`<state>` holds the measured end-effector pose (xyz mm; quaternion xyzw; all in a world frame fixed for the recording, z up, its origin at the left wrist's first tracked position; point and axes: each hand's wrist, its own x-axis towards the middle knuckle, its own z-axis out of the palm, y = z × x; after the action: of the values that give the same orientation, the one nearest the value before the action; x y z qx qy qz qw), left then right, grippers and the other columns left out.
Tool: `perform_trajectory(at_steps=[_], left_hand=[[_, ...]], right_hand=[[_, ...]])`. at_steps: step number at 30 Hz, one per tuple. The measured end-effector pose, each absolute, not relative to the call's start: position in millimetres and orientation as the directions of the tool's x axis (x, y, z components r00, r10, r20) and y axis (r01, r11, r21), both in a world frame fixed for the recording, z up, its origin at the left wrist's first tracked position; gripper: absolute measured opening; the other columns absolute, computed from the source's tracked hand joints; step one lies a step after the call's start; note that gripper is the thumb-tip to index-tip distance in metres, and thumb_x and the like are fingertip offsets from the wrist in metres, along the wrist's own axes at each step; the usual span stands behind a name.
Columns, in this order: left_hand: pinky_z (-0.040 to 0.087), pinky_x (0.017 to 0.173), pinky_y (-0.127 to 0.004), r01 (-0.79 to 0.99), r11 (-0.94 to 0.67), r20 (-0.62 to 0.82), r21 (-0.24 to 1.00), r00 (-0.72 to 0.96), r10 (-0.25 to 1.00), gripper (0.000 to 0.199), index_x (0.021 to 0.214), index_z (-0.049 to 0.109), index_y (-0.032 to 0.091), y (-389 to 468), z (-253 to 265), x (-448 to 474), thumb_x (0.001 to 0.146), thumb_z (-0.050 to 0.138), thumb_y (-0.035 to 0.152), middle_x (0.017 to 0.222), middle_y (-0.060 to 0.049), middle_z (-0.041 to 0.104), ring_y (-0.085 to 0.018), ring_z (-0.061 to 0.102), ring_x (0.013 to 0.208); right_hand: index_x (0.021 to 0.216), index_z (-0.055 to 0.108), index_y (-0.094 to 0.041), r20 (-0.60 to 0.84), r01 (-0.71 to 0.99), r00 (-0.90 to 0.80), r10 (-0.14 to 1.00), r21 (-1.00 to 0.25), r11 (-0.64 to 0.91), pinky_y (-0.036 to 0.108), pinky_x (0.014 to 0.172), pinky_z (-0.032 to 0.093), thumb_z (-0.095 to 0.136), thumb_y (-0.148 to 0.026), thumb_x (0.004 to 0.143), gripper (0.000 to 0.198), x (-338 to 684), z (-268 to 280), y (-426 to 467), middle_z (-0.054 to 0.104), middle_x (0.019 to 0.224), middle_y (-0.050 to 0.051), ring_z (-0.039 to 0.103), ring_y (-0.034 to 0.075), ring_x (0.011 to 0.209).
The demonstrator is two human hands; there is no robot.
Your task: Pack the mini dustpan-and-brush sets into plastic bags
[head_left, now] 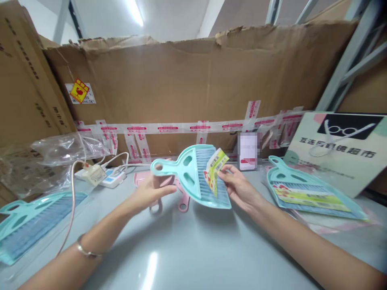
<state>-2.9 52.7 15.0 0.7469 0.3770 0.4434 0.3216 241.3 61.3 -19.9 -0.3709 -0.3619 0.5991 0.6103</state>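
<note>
A mint-green dustpan (181, 176) with a blue-bristled brush (203, 179) nested in it is raised above the table, its handle pointing left. My left hand (152, 193) supports it at the handle end, thumb stretched out below and fingers partly hidden behind. On the other side, my right hand (237, 185) pinches the edge of a green and yellow label card (215, 167), which bends up over the bristles. Behind and beneath the dustpan lie pink handled pieces (183, 203), partly covered.
Another mint dustpan set with a label (311, 195) lies on plastic at right, and one more (39, 221) at left. A power strip (113, 177) with cables sits back left. A phone (248, 151) leans against the large cardboard box (181, 84). A printed bag (338, 153) stands right.
</note>
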Motion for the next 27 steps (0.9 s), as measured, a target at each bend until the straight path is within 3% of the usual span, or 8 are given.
perform_trajectory(at_steps=[3,7,9,11,14,18,22,27], left_hand=[[0.055,0.076,-0.038,-0.099,-0.327,0.341,0.940,0.290,0.894,0.053,0.122,0.040,0.024,47,0,20,0.074,0.062,0.034,0.105,-0.008,0.059,-0.022,0.063,0.091],[0.056,0.071,-0.036,-0.131,-0.315,0.333,0.940,0.161,0.929,0.041,0.101,0.053,0.021,42,-5,30,0.066,0.071,0.029,0.105,-0.006,0.058,-0.023,0.062,0.090],[0.054,0.075,-0.038,-0.090,-0.366,0.376,0.926,0.150,0.915,0.039,0.100,0.056,0.022,40,-5,30,0.066,0.072,0.029,0.118,-0.007,0.054,-0.025,0.059,0.099],[0.049,0.084,-0.041,-0.031,-0.456,0.454,0.890,0.179,0.873,0.038,0.101,0.057,0.022,39,-4,30,0.067,0.071,0.028,0.123,-0.008,0.053,-0.029,0.053,0.109],[0.038,0.097,-0.044,0.069,-0.638,0.601,0.767,0.275,0.751,0.036,0.101,0.059,0.022,35,1,28,0.067,0.071,0.025,0.118,-0.009,0.058,-0.029,0.041,0.122],[0.035,0.100,-0.042,0.265,-0.775,0.744,0.574,0.227,0.628,0.033,0.097,0.059,0.022,28,17,17,0.067,0.072,0.026,0.123,-0.009,0.053,-0.026,0.043,0.120],[0.040,0.093,-0.041,0.525,-0.706,0.842,0.475,-0.039,0.537,0.021,0.086,0.054,0.020,38,30,-19,0.072,0.066,0.030,0.113,-0.007,0.057,-0.023,0.053,0.107],[0.037,0.091,-0.039,0.860,-0.504,0.838,0.080,0.216,0.501,0.017,0.077,0.051,0.021,68,23,-65,0.068,0.065,0.023,0.091,-0.005,0.062,-0.024,0.052,0.097]], right_hand=[[0.075,0.043,-0.021,0.028,-0.308,0.042,0.999,-0.951,0.039,0.035,0.064,0.052,0.072,-0.029,0.053,0.037,233,-24,63,0.062,0.077,0.003,0.062,0.019,0.071],[0.094,0.044,-0.024,0.314,0.011,0.364,0.877,-0.943,0.333,0.042,0.087,0.043,0.067,-0.032,0.061,0.040,239,-15,70,0.052,0.109,0.006,0.051,0.023,0.104],[0.101,0.047,-0.027,0.630,0.329,0.235,0.740,-0.768,0.549,0.043,0.097,0.034,0.062,-0.031,0.070,0.035,239,-6,64,0.045,0.116,0.005,0.042,0.022,0.114],[0.103,0.054,-0.028,0.771,0.540,-0.155,0.618,-0.458,0.706,0.045,0.099,0.031,0.058,-0.030,0.075,0.028,232,1,55,0.043,0.118,0.006,0.040,0.024,0.115],[0.101,0.058,-0.027,0.683,0.579,-0.472,0.557,-0.236,0.780,0.046,0.094,0.035,0.057,-0.027,0.076,0.024,214,8,42,0.041,0.116,0.008,0.041,0.026,0.111],[0.095,0.058,-0.024,0.766,0.580,-0.396,0.507,-0.219,0.785,0.044,0.088,0.040,0.053,-0.022,0.078,0.018,208,19,40,0.044,0.104,0.008,0.046,0.025,0.102],[0.092,0.058,-0.023,0.861,0.605,-0.174,0.479,-0.290,0.742,0.041,0.088,0.041,0.049,-0.014,0.076,0.021,228,30,53,0.044,0.104,0.008,0.049,0.023,0.100],[0.098,0.061,-0.028,0.605,0.616,-0.504,0.616,-0.249,0.748,0.034,0.084,0.043,0.046,-0.010,0.076,0.032,225,1,79,0.052,0.115,0.004,0.053,0.021,0.101]])
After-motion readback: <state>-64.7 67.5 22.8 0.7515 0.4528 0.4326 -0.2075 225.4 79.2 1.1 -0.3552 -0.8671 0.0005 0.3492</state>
